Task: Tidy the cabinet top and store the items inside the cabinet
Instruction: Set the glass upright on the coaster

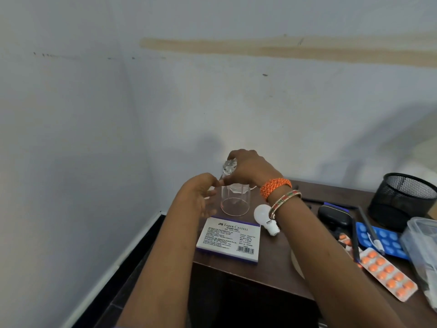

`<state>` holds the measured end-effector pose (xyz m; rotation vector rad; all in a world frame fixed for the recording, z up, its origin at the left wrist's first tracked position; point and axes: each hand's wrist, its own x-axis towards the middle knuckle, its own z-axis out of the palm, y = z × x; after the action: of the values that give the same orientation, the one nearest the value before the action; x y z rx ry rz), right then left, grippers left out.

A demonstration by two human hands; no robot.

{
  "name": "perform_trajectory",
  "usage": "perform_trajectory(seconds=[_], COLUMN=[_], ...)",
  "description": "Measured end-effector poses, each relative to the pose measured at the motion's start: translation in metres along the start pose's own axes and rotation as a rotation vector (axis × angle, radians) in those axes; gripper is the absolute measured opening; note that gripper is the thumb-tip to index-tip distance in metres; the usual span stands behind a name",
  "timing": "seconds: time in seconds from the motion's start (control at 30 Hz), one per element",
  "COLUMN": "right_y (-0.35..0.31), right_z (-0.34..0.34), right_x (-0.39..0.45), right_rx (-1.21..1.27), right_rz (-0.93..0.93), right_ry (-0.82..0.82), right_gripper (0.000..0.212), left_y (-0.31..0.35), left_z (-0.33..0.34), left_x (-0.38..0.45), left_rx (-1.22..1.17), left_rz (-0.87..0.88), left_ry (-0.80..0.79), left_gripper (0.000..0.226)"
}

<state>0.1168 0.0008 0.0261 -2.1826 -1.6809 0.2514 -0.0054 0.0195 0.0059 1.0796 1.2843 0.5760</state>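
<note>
I see the right hand (248, 168) curled from above, pinching crumpled clear plastic (229, 167) over a glass (234, 200) at the cabinet top's (279, 254) back-left corner; left hand (201, 195) loose, fingertips beside the glass, holding nothing.

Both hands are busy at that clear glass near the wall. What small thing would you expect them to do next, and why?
Probably push the crumpled clear wrapper down into the glass. The right hand pinches the wrapper just above the rim, part of it already seems to sit inside, and the left hand waits open beside the glass as if to steady it. The stamp pad box and bulb lie untouched.
</note>
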Motion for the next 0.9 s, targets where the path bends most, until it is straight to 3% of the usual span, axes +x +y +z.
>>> perform_trajectory(seconds=[0.13, 0.23, 0.37, 0.47, 0.53, 0.67, 0.77, 0.9], right_y=[0.004, 0.008, 0.010, 0.008, 0.007, 0.009, 0.014, 0.022], right_z=[-0.013, -0.026, -0.046, -0.060, -0.065, -0.072, -0.074, -0.067], right_x=[-0.005, -0.009, -0.016, -0.022, -0.026, -0.032, -0.038, -0.040], right_rx=[0.120, 0.282, 0.560, 0.705, 0.817, 0.909, 0.983, 1.008], right_rz=[0.045, 0.093, 0.131, 0.096, 0.092, 0.095, 0.095, 0.103], right_ry=[-0.030, -0.040, 0.079, 0.214, 0.224, 0.076, -0.058, -0.222], right_gripper=[0.073, 0.070, 0.067, 0.063, 0.061, 0.065, 0.049, 0.051], left_y=[-0.006, -0.008, -0.004, 0.000, 0.005, 0.012, 0.012, 0.009], left_z=[-0.004, 0.002, 0.025, 0.039, 0.041, 0.035, 0.027, 0.021], left_x=[-0.007, -0.017, -0.029, -0.030, -0.030, -0.034, -0.038, -0.040], left_rx=[-0.323, -0.415, -0.553, -0.619, -0.686, -0.780, -0.727, -0.588], left_rz=[-0.110, -0.152, -0.188, -0.066, 0.035, 0.161, 0.196, 0.219], left_ry=[0.064, 0.055, -0.140, -0.302, -0.352, -0.424, -0.421, -0.381], left_gripper=[0.042, 0.047, 0.040, 0.056, 0.048, 0.013, 0.025, 0.028])
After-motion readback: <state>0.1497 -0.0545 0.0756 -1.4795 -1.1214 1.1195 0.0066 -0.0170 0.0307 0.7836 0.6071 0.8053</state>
